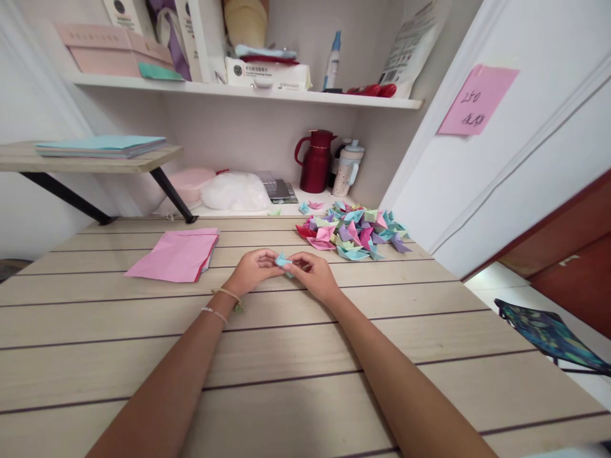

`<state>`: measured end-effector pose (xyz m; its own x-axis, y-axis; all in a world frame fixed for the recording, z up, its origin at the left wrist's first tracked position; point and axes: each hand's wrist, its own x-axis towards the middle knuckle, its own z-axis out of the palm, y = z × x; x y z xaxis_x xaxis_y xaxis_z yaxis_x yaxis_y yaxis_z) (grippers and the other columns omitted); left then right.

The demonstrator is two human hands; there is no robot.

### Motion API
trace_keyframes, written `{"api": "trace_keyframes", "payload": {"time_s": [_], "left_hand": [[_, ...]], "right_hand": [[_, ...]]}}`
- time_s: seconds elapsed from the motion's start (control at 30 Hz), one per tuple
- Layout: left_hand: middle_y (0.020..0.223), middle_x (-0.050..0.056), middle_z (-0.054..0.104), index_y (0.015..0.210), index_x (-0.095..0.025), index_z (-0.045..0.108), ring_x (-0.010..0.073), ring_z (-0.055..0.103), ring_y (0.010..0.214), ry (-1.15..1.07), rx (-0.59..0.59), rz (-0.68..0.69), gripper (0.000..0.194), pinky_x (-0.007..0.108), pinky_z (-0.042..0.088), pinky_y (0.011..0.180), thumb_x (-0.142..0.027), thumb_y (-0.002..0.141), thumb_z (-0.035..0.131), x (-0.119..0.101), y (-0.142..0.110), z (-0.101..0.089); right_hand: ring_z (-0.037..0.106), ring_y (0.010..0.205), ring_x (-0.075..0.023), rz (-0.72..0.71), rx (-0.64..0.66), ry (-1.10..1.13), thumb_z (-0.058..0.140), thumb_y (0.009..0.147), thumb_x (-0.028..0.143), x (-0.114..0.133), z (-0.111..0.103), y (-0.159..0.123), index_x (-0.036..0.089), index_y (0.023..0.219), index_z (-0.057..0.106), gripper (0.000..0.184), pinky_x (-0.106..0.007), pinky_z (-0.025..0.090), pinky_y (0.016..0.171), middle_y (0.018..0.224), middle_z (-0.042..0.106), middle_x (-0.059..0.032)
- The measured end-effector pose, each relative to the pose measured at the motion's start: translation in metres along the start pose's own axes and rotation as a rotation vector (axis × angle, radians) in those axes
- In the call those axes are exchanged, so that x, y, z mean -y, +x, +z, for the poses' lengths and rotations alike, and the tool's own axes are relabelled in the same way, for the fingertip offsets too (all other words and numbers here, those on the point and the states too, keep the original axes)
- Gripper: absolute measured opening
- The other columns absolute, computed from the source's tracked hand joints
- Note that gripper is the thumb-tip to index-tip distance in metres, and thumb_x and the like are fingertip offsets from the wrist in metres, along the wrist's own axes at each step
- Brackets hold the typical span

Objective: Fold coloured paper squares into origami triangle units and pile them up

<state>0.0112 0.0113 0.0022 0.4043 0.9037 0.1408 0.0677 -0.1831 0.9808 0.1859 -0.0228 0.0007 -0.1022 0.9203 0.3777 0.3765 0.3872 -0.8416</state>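
Between my two hands is a small light-blue folded paper [282, 260], partly covered by my fingers; it looks like an origami piece. My left hand [255, 270] pinches its left side, and two thin bracelets circle that wrist. My right hand [312, 273] grips the right side with thumb and fingers. Both hands are just above the slatted wooden table [267, 356]. A heap of folded paper boats [356, 232] in pink, blue, purple, green and red lies beyond my right hand. Left of my left hand rests a stack of pink paper sheets [174, 254].
A raised stand [157, 166] at the left holds blue paper sheets [100, 145]. Behind the table are a plastic bag [236, 192], a dark red jug [316, 162] and a pale cup [348, 168]. Overhead runs a loaded white shelf [191, 89]. A pink note [477, 100] hangs at right.
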Motion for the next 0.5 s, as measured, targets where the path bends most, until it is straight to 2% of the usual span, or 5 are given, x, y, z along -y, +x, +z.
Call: {"api": "trace_keyframes", "payload": {"time_s": [0.1, 0.23, 0.33, 0.5], "left_hand": [[0.081, 0.006, 0.068, 0.087, -0.013, 0.061, 0.0165, 0.064, 0.076, -0.041, 0.032, -0.009, 0.037, 0.033, 0.05, 0.078, -0.026, 0.055, 0.076, 0.0016, 0.0009, -0.0014], [0.086, 0.008, 0.069, 0.097, -0.013, 0.061, 0.017, 0.064, 0.076, -0.082, 0.082, -0.026, 0.045, 0.032, 0.051, 0.076, -0.021, 0.055, 0.075, 0.0017, 0.0001, -0.0006], [0.082, 0.008, 0.069, 0.094, -0.012, 0.063, 0.0171, 0.064, 0.074, -0.073, 0.1, -0.047, 0.04, 0.032, 0.052, 0.075, -0.02, 0.056, 0.074, -0.0008, -0.0018, 0.0015], [0.079, 0.007, 0.069, 0.092, -0.012, 0.062, 0.0185, 0.065, 0.075, -0.106, 0.102, -0.075, 0.042, 0.035, 0.052, 0.075, -0.017, 0.052, 0.076, -0.0033, -0.0031, 0.0028]], "right_hand": [[0.058, 0.067, -0.0154, -0.03, 0.014, -0.029, 0.063, 0.069, 0.044, 0.0025, 0.0008, -0.0013, 0.022, 0.086, 0.068, 0.028, -0.025, 0.043, 0.059, 0.084, 0.068, -0.0033], [0.061, 0.075, -0.0182, -0.05, 0.036, -0.023, 0.059, 0.074, 0.04, 0.0037, 0.0017, -0.0031, 0.023, 0.084, 0.069, 0.022, -0.027, 0.044, 0.063, 0.087, 0.069, -0.0037], [0.061, 0.073, -0.0189, -0.045, 0.06, -0.031, 0.061, 0.073, 0.038, 0.0004, 0.0018, -0.0029, 0.023, 0.078, 0.07, 0.018, -0.028, 0.044, 0.065, 0.082, 0.069, -0.0032], [0.059, 0.065, -0.0166, -0.038, 0.024, -0.077, 0.062, 0.071, 0.034, -0.0053, 0.0021, -0.0019, 0.023, 0.076, 0.071, 0.015, -0.026, 0.042, 0.059, 0.077, 0.07, -0.002]]}}
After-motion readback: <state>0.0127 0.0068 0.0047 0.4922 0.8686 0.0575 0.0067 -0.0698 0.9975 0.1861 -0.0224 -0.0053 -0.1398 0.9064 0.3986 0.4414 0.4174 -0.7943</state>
